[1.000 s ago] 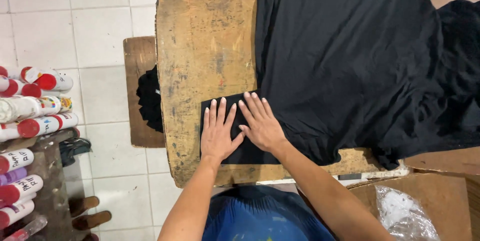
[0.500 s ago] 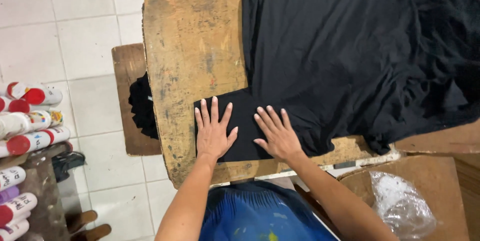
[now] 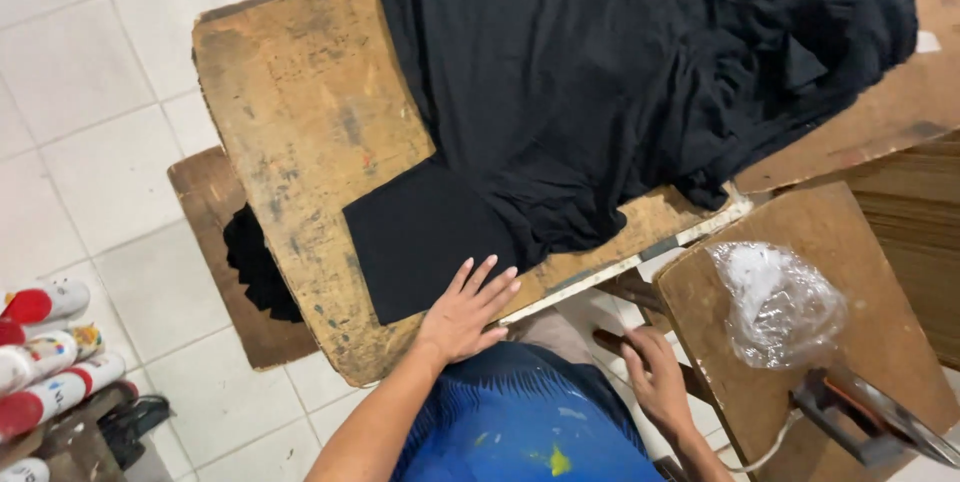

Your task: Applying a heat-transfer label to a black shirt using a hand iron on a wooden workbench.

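Note:
A black garment lies spread over a worn wooden board, with one flat sleeve reaching toward me. My left hand rests flat, fingers spread, on the sleeve's near edge and the board's front edge. My right hand is lowered below the board's edge, beside a smaller wooden surface; its fingers are loosely curled and I see nothing in them.
A crumpled clear plastic bag lies on the smaller wooden surface, with a metal tool and cord at its near corner. Red-and-white bottles stand at lower left. A lower wooden stool with dark cloth sits under the board. White tiled floor surrounds.
My right hand has left the sleeve and dropped below the board's edge to the right. My left hand slid toward the near edge. The view shifted, showing the plastic bag and tool.

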